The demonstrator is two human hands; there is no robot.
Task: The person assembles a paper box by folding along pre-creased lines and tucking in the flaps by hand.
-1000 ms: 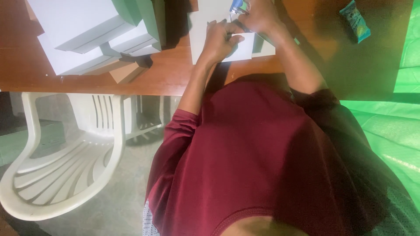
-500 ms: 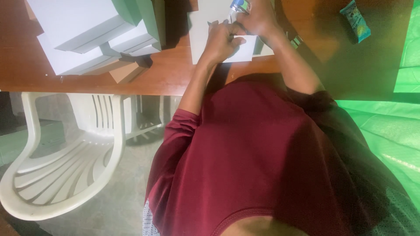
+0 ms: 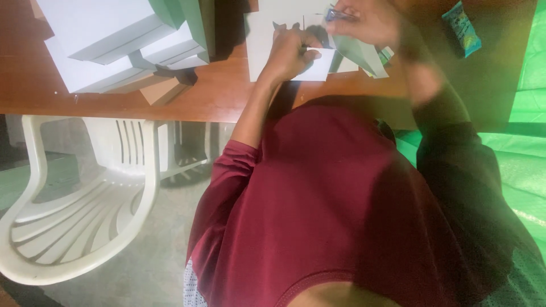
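Observation:
A white card sheet [image 3: 260, 35] lies flat on the brown wooden table [image 3: 216, 98] at the top of the view. My left hand [image 3: 291, 52] rests on it with curled fingers, pinching its near edge. My right hand [image 3: 364, 21] hovers just to the right and farther back, blurred, gripping a small blue-tipped tube [image 3: 334, 13] whose tip points toward the sheet. A folded white and green paper piece [image 3: 361, 55] lies under my right wrist. My maroon shirt fills the lower middle of the view.
A stack of white boxes [image 3: 108, 42] sits on the table's left part, with a brown card piece [image 3: 162, 91] at its edge. A teal packet [image 3: 462, 25] lies at the far right. A white plastic chair [image 3: 85, 199] stands lower left; a green sheet [image 3: 529, 131] hangs on the right.
My right hand and forearm swung to the right and slightly back with the tube, uncovering the folded paper piece. My left hand stayed on the sheet.

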